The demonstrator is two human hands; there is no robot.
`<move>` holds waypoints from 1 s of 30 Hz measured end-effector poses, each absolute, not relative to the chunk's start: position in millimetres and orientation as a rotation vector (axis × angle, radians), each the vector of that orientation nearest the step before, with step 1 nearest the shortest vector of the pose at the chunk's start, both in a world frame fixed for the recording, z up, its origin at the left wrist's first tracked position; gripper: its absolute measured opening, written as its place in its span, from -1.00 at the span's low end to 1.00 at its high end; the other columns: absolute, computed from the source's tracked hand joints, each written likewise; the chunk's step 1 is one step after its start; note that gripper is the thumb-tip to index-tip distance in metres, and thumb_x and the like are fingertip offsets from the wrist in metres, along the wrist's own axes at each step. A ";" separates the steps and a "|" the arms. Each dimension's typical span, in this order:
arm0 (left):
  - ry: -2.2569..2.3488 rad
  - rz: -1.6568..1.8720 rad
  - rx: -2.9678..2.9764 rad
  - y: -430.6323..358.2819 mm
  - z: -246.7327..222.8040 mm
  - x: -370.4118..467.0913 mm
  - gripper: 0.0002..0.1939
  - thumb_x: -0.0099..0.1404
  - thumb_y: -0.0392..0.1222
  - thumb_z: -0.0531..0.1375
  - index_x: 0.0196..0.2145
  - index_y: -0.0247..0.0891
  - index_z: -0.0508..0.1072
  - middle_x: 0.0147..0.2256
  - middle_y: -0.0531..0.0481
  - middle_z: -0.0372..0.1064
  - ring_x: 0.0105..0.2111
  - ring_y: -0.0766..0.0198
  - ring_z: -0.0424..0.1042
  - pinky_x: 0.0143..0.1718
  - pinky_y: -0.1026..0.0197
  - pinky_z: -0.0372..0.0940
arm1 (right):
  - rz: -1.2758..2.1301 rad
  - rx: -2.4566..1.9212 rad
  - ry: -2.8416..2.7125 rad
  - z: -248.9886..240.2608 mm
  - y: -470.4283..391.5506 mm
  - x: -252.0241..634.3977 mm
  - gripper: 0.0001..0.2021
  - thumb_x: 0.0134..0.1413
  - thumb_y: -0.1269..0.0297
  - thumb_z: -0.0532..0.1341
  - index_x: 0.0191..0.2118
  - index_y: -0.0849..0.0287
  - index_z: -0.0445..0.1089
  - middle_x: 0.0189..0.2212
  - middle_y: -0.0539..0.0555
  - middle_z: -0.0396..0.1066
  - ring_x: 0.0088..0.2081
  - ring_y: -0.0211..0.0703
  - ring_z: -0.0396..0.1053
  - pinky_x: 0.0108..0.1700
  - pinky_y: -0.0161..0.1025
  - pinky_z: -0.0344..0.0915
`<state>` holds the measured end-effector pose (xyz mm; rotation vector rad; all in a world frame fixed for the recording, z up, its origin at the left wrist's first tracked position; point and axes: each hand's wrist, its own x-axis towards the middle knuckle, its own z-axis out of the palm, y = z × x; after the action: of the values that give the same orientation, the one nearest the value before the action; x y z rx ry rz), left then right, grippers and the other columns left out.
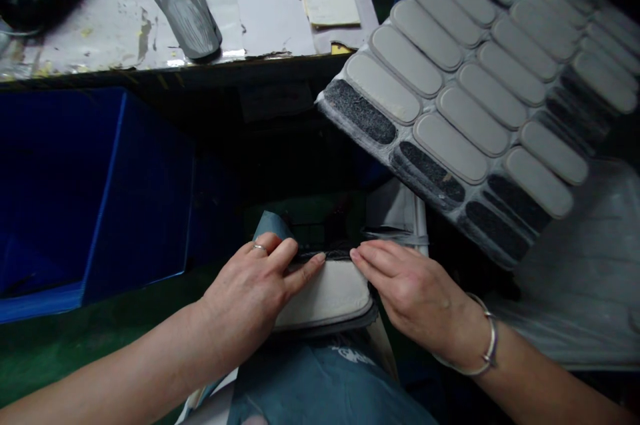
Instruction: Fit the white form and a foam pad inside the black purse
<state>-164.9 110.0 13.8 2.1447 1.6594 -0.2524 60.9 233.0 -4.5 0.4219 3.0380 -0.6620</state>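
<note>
While the big sheet of grey pads (480,78) hangs at right, both hands press 1 pale insole piece (327,295) on the lap: left hand (260,285) flat, right hand (405,285) fingertips down at its dark top edge. Step looks like aligning; next needs even pressure.

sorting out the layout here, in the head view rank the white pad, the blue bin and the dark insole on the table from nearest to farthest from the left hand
1. White pad: under the left hand fingertips, on the lap.
2. Blue bin: to the hand's left, apart from it.
3. Dark insole: up on the worn table, beyond the bin's top edge.
</note>
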 end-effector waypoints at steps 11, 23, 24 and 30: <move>1.691 -0.183 2.163 111.4 22.7 -161.9 -0.39 0.25 -0.29 0.04 0.24 -0.03 0.09 -0.18 -0.11 0.22 -0.21 0.09 0.20 -0.28 0.09 0.22 | -0.769 0.561 3.000 -5.8 222.4 49.4 -0.55 0.11 0.58 0.01 0.10 0.23 0.31 -0.02 0.19 0.35 0.00 -0.08 0.30 0.02 -0.10 0.39; 1.797 0.655 1.756 65.0 -3.8 -217.6 -0.55 0.37 -0.21 0.03 0.20 -0.22 0.17 -0.04 -0.17 0.27 -0.07 0.21 0.30 -0.08 0.10 0.28 | -0.935 0.648 3.069 3.8 233.5 41.5 -0.61 0.19 0.40 0.07 0.14 0.13 0.28 0.02 0.16 0.31 0.00 -0.12 0.34 0.03 -0.14 0.38; 1.794 0.731 1.719 58.5 -5.8 -223.8 -0.57 0.36 -0.21 0.05 0.18 -0.21 0.21 -0.04 -0.17 0.27 -0.06 0.22 0.30 -0.08 0.12 0.29 | -0.949 0.637 3.085 1.7 232.6 35.5 -0.59 0.19 0.38 0.09 0.16 0.14 0.25 0.02 0.17 0.30 0.00 -0.12 0.33 0.03 -0.15 0.37; 1.740 0.790 1.855 50.5 -11.9 -229.6 -0.61 0.31 -0.35 0.05 0.08 -0.22 0.34 -0.14 -0.14 0.36 -0.14 0.24 0.35 -0.13 0.12 0.31 | -1.056 0.230 3.027 -13.1 220.6 -16.0 -0.58 0.19 0.47 0.04 0.17 0.19 0.25 -0.04 0.18 0.34 -0.04 -0.15 0.31 -0.02 -0.19 0.38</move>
<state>-229.6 50.5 -11.9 1.8554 1.7395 0.7903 -16.0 220.6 -13.1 0.2298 3.0270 -1.0563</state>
